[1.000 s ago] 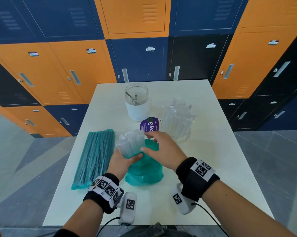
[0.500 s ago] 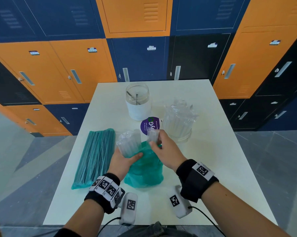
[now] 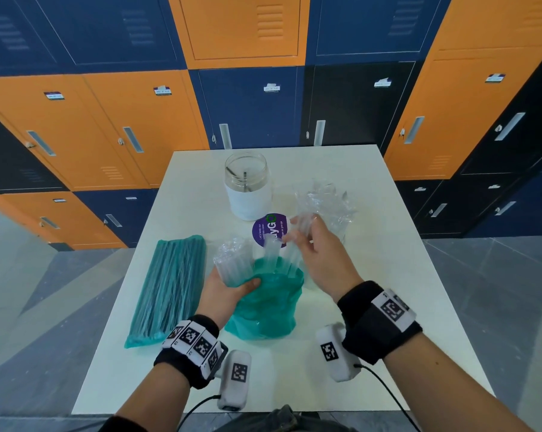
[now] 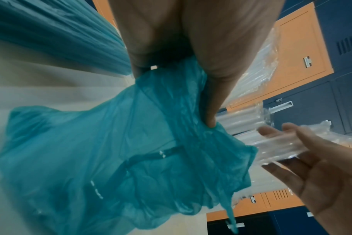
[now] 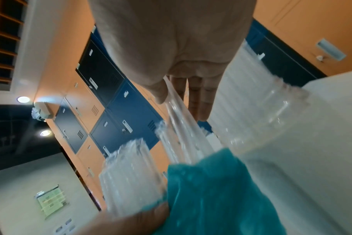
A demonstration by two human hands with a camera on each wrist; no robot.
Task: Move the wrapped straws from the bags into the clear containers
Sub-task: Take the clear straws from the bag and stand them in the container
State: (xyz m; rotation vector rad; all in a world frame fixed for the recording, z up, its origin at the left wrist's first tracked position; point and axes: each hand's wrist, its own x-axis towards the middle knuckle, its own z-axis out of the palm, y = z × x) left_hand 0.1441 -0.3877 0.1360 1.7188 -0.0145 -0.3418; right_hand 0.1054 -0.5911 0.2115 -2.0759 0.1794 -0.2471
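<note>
Wrapped straws are being drawn out of a teal bag at the middle of the white table point(image 3: 403, 307).

Near the table's left edge a full teal bag of straws point(image 3: 170, 288) is being left lying flat. The opened teal bag point(image 3: 266, 304) and a bundle of clear-wrapped straws point(image 3: 234, 260) rising from it are being gripped together by the left hand point(image 3: 224, 289), thumb pressed on the bag. A few wrapped straws point(image 3: 302, 226) are being pinched by the right hand point(image 3: 321, 257), lifted above the bag's mouth. Behind it, toward the far edge, a clear container point(image 3: 324, 210) crammed with wrapped straws is being kept beside a white-banded jar point(image 3: 248, 190) and a purple disc point(image 3: 268, 229).
</note>
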